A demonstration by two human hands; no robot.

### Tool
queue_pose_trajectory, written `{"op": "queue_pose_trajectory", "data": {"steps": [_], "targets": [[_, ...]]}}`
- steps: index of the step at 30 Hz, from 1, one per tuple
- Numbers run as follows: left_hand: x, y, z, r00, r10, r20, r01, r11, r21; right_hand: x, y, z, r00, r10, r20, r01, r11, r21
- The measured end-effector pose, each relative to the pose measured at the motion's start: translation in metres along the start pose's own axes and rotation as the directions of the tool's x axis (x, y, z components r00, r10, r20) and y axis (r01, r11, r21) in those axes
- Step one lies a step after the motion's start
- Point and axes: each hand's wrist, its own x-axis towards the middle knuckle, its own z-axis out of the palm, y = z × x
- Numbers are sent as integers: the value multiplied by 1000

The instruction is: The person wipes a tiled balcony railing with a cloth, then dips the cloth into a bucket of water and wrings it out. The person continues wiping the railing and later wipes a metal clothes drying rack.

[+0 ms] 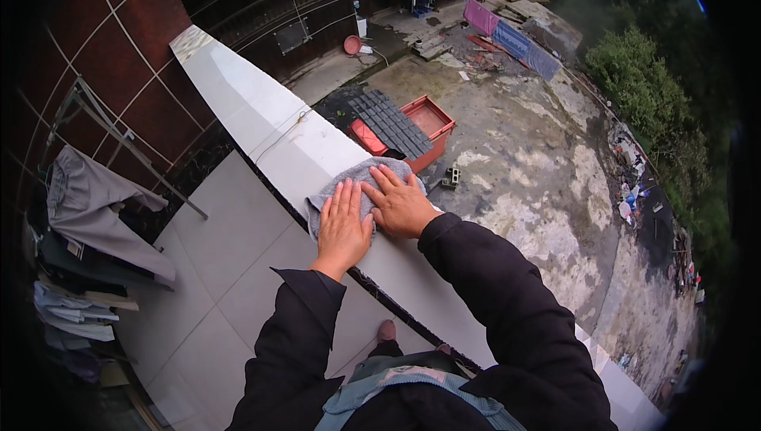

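A grey cloth [323,199] lies bunched on top of the white ledge [261,118]. Both of my palms press flat on it, side by side. My left hand [343,223] points away from me with its fingers stretched out, and its fingertips rest on the cloth. Reaching in from the right, my right hand [399,205] has its fingers spread over the cloth's far part. Much of the cloth is hidden under the hands. A thin cord or wire [300,118] lies across the ledge farther along.
Beyond the ledge, well below, lies a concrete yard [523,169] with a red bin [432,120] and a dark ribbed panel [388,123]. Left of me, grey trousers [99,205] hang on a metal rack [131,145] above the tiled floor [238,241].
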Motion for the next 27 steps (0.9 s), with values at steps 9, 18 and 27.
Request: {"op": "queue_pose_trajectory", "data": {"steps": [9,18,27], "targets": [[-26,33,8,1000,-12,17,11,1000,25,-42,-5,-3,998,48,32,-50,997,55],[-70,125,34,988,129,82,-129,992,-4,-167,16,-27,991,126,54,-129,989,68],[-131,257,48,903,394,173,-374,917,-134,-352,20,-65,957,274,90,-273,962,-31]]}}
